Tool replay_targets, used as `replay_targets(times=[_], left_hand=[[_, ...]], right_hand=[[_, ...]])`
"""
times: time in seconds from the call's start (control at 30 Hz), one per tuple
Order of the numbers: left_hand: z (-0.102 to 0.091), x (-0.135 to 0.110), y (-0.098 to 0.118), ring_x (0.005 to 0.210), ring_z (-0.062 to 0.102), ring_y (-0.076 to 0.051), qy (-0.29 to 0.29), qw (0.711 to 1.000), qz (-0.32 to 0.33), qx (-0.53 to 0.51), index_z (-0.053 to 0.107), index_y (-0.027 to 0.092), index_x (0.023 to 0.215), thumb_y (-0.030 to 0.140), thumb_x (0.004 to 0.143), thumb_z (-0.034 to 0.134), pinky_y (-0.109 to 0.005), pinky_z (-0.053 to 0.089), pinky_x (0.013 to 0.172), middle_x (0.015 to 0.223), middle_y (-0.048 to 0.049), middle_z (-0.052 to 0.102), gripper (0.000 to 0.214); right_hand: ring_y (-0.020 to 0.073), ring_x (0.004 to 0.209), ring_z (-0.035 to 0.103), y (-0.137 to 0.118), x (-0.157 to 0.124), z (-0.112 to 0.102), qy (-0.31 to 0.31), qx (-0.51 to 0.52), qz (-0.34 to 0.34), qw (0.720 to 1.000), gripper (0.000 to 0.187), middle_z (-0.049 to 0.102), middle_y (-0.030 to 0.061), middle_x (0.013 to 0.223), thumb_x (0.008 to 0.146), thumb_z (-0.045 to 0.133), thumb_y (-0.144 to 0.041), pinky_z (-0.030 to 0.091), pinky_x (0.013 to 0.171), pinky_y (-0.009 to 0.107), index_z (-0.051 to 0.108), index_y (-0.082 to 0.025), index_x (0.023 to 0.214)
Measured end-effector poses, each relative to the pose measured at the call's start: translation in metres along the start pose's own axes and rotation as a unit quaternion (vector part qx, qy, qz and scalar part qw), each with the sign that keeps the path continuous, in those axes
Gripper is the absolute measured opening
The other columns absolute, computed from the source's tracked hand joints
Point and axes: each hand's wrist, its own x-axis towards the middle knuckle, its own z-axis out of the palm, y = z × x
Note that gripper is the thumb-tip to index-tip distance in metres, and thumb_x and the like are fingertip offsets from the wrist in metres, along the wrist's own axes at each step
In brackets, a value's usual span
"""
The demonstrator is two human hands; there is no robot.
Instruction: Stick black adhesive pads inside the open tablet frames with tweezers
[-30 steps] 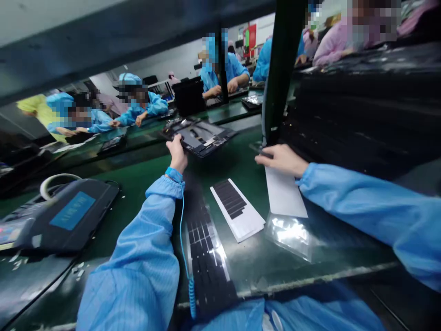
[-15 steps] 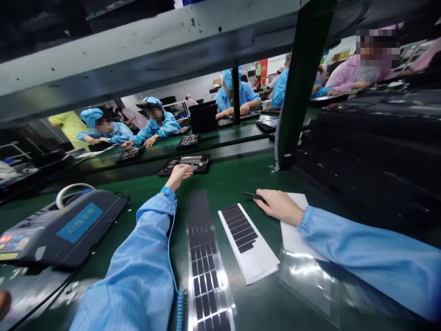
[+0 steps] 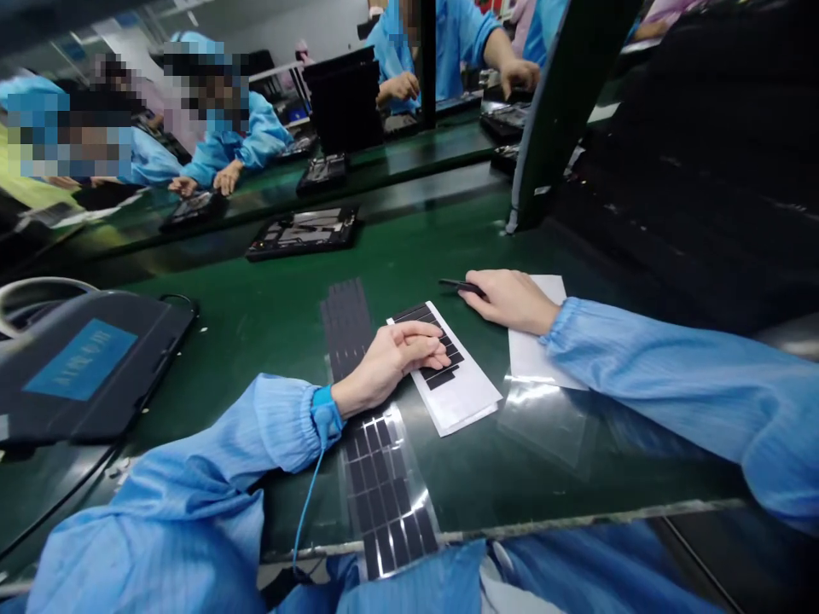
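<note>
Nearest, a clear strip of black pads (image 3: 384, 490) lies on the green worktop (image 3: 256, 341); the left hand (image 3: 390, 362), fingers loosely curled, rests on a white-backed pad sheet (image 3: 457, 384), gripping nothing; the right hand (image 3: 512, 303) pinches black tweezers (image 3: 457, 286), tips pointing left, and lies on white paper (image 3: 543, 362) just right of the sheet; farther off sits an opened tablet frame (image 3: 300, 232).

This is an electronics assembly line on a factory floor. A green bench (image 3: 269, 281) is stretched beneath the left hand (image 3: 384, 362) and the right hand (image 3: 512, 303), and a grounding strap (image 3: 325, 408) is worn on the left wrist. Beyond the hands, device frames (image 3: 302, 234) are laid along the bench, and workers (image 3: 230, 141) dressed in blue antistatic smocks are seated at further benches.
</note>
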Motion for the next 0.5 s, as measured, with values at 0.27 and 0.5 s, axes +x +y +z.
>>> replay_targets(times=[0.27, 0.5], left_hand=[[-0.0007, 0.0010, 0.0007, 0.073, 0.068, -0.015, -0.017, 0.999, -0.025, -0.013, 0.062, 0.006, 0.086, 0.015, 0.070, 0.070, -0.024, 0.052, 0.075, 0.079, -0.0082, 0.070, 0.020], [-0.0019, 0.0018, 0.0006, 0.072, 0.068, -0.013, -0.022, 0.999, -0.028, 0.016, 0.061, 0.007, 0.085, 0.013, 0.067, 0.072, -0.022, 0.051, 0.074, 0.076, -0.0063, 0.070, 0.022]], right_hand=[[0.0160, 0.068, 0.056, 0.0000, -0.0006, 0.0006, 0.004, -0.003, 0.000, 1.000, 0.020, 0.063, 0.0028, 0.081, 0.089, 0.041, -0.032, 0.022, 0.054, 0.026, 0.052, -0.018, 0.082], [0.0152, 0.068, 0.056, 0.0012, -0.0009, 0.0024, 0.014, 0.002, -0.005, 1.000, 0.019, 0.062, 0.0019, 0.081, 0.089, 0.042, -0.032, 0.022, 0.054, 0.027, 0.051, -0.018, 0.080]])
